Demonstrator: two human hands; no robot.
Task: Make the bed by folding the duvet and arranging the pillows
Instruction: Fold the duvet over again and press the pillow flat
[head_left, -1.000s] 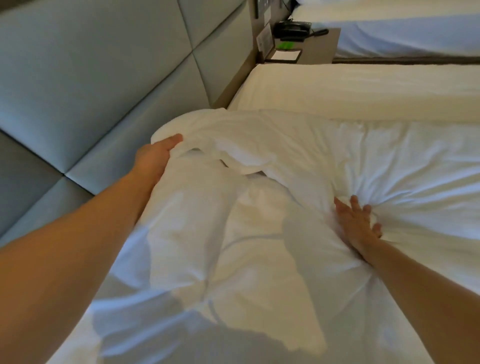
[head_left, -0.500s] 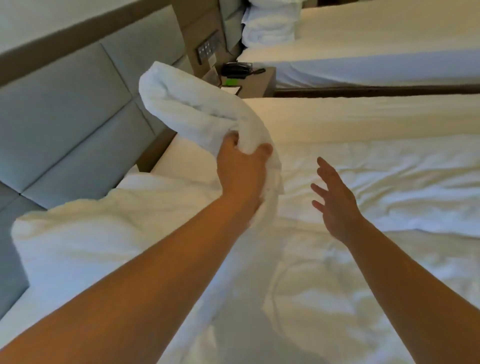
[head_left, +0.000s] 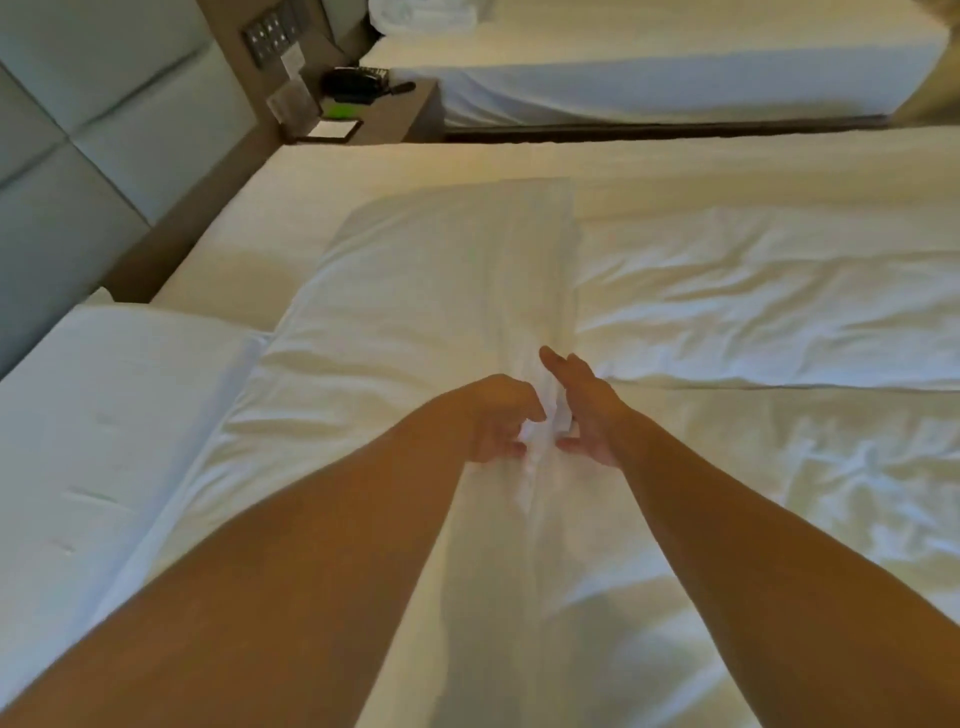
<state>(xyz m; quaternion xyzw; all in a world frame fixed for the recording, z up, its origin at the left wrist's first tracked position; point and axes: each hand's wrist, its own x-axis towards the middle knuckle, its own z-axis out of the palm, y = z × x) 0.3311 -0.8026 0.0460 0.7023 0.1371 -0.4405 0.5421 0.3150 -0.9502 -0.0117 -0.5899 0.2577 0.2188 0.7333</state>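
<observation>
Beside the duvet (head_left: 753, 301) on the bed (head_left: 415, 161), the pillow (head_left: 431, 291) was pinched at its bunched cover by the left hand (head_left: 498, 421), fingers curled, and steadied by the open right hand (head_left: 587, 405), apparently for smoothing.

Left hand (head_left: 498, 423) partly buried in duvet (head_left: 441, 291) fold, fingertips hidden; palm of right hand (head_left: 584, 408) not seen. Duvet cut off by bottom edge, pillow (head_left: 104, 415) by left edge, far bed (head_left: 675, 62) by top and right edges. Switch panel (head_left: 270, 39) markings and phone (head_left: 358, 85) detail blurred, unreadable
</observation>
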